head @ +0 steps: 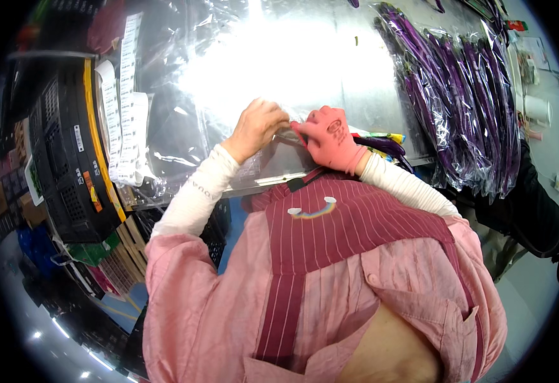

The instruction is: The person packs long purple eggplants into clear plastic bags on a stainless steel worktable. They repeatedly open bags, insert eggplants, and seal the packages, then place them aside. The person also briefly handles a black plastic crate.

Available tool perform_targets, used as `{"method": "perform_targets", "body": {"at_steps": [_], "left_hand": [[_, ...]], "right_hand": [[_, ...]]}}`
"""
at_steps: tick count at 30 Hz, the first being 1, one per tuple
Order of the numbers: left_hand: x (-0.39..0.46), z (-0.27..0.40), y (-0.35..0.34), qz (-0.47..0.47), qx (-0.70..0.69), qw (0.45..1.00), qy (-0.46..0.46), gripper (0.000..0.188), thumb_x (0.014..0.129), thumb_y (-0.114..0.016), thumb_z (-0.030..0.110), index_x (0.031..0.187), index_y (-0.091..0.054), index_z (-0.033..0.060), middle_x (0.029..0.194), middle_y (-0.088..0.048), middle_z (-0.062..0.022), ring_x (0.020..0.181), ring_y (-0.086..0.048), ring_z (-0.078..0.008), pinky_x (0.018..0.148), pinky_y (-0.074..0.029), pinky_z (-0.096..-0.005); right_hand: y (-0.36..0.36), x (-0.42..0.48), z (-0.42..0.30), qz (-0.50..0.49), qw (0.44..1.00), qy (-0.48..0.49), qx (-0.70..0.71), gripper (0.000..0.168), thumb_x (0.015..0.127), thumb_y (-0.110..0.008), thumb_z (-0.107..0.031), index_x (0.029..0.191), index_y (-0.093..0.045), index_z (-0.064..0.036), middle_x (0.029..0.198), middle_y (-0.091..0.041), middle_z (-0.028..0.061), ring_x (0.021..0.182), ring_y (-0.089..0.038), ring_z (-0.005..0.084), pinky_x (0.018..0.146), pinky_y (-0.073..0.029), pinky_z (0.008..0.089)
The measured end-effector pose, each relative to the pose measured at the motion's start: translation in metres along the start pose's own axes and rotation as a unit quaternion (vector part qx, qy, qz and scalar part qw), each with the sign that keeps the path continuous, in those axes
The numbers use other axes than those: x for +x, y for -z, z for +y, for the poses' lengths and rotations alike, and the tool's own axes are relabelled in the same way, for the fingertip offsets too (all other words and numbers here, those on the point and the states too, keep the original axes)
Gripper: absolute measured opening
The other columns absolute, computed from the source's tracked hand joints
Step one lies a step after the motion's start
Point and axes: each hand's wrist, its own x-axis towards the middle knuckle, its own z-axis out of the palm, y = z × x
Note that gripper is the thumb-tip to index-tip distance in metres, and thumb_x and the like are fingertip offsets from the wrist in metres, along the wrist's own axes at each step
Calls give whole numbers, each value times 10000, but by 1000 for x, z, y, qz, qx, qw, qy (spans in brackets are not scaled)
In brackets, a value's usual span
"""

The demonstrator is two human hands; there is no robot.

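Note:
Fingertips of my bare left hand [258, 129] pinch the edge of a clear plastic bag [286, 148] near the table's front edge. Close beside it, my right hand [329, 139], in a pink glove with dark print, grips the same plastic between thumb and forefinger. Glare and the hands hide part of the bag. Just right of the glove lies a long purple eggplant [384, 145], partly covered by the hand. Colourful printed packaging [394, 138] lies against it. Several bags of long eggplants [456, 105] are laid side by side farther right.
The metal table [365, 95] reflects a strong glare. Strips of printed labels [127, 110] and clear plastic film [164, 86] lie on its left. A black plastic crate [69, 158] stands beyond that side. A green scrap [356, 41] lies far back. Dark clothing [523, 210] shows at right.

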Motion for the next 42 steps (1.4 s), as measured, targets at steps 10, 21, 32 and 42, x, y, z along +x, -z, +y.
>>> {"method": "perform_targets", "body": {"at_steps": [10,21,32,42], "left_hand": [[18,-14,-11,-20,-197,947,252,297,833,-725,71,1123,-695,125,1383,-390,-138,851,-573,-207,825,-524,-336],[19,-26,-32,-14,-260,883,391,358,767,-730,-47,1106,-702,63,1188,-434,-84,942,-510,-164,777,-491,-264],[21,-29,7,279,-303,783,465,125,881,-728,100,954,-690,6,886,-698,-44,685,-620,-121,612,-495,-279],[-97,-3,79,12,347,907,239,346,874,-703,272,1197,-654,159,1281,-605,-80,1320,-451,-307,1096,-273,-573]], "right_hand": [[4,6,0,-27,997,-55,43,862,740,-799,-324,1505,-417,-216,1387,-426,238,1163,-504,383,961,-454,486],[5,13,-9,-210,959,-113,-153,1039,732,-807,-380,1580,-206,-361,1234,-545,216,978,-603,349,833,-470,467],[8,1,10,-191,976,-72,-70,994,761,-732,-375,1593,-206,-237,1068,-627,229,905,-662,370,831,-511,453],[77,-43,55,-61,947,-291,125,993,727,-781,-242,1566,-276,-80,1236,-647,247,1082,-672,360,922,-518,400]]}}
